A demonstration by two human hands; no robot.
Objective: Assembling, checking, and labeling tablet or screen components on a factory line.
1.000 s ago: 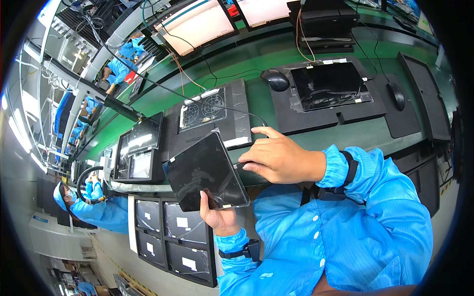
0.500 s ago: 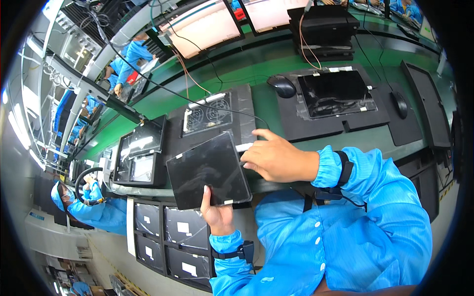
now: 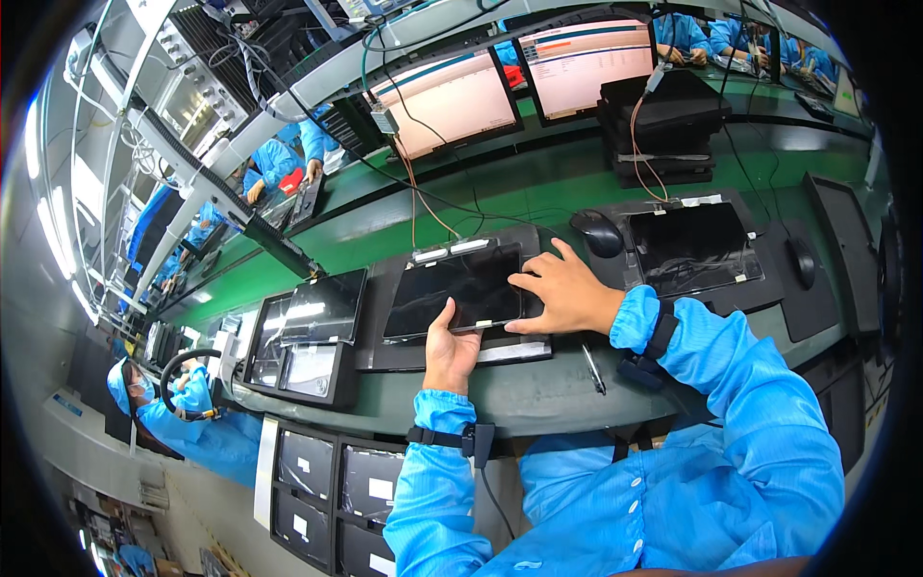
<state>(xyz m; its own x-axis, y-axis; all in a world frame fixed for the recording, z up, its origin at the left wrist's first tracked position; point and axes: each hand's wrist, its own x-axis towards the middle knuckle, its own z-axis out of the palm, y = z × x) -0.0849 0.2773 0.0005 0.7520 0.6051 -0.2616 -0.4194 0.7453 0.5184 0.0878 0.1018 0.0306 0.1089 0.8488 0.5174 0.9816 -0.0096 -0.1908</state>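
Observation:
A thin black display panel (image 3: pixel 447 288) lies over a dark padded fixture (image 3: pixel 370 337) on the bench, slightly tilted in view. My left hand (image 3: pixel 452 354) grips its near edge, thumb on the glossy face and fingers beneath. At the panel's right side is my right hand (image 3: pixel 574 293), its fingers spread and bent. Its index fingertip reaches over the right edge, and its thumb is by the near right corner. Two white connector strips (image 3: pixel 450 252) sit along the fixture's far edge, with cables running to them.
To the right, another black panel (image 3: pixel 687 245) rests on a fixture beside a black mouse (image 3: pixel 598 233). A pen (image 3: pixel 593 368) lies near my right wrist. On the left are an open case (image 3: pixel 298 351) and a rack of panels (image 3: pixel 308 481). Monitors (image 3: pixel 447 101) stand behind.
The display panel has moved away from me, from above the bench's front edge onto the fixture. My right hand has come to its right edge. The whole view has shifted.

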